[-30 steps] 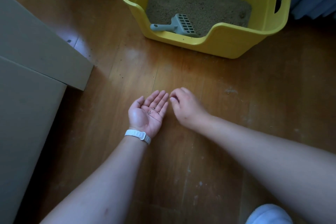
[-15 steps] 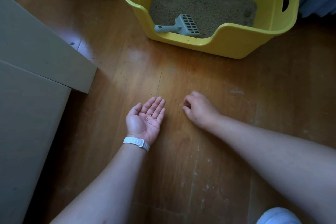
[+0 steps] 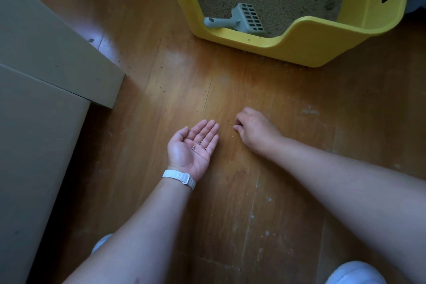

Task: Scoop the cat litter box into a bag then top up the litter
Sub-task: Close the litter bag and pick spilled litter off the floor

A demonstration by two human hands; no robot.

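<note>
The left hand (image 3: 191, 148) is palm-up, fingers straight, as a tray for a few stray litter granules (image 3: 197, 144). The right hand (image 3: 257, 132) curls its fingers (image 3: 239, 121) down at more on the wooden floor (image 3: 230, 214); I cannot tell whether they pinch one. The yellow litter box (image 3: 299, 52), grey scoop (image 3: 242, 19) in its near-left corner, stands beyond.

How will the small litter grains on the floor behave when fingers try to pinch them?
The grains look tiny and round, so they probably roll on the smooth wooden floor if pushed. They seem very light: several lie in the flat left hand. Pinching them singly is likely fiddly, and they may slip away.
</note>
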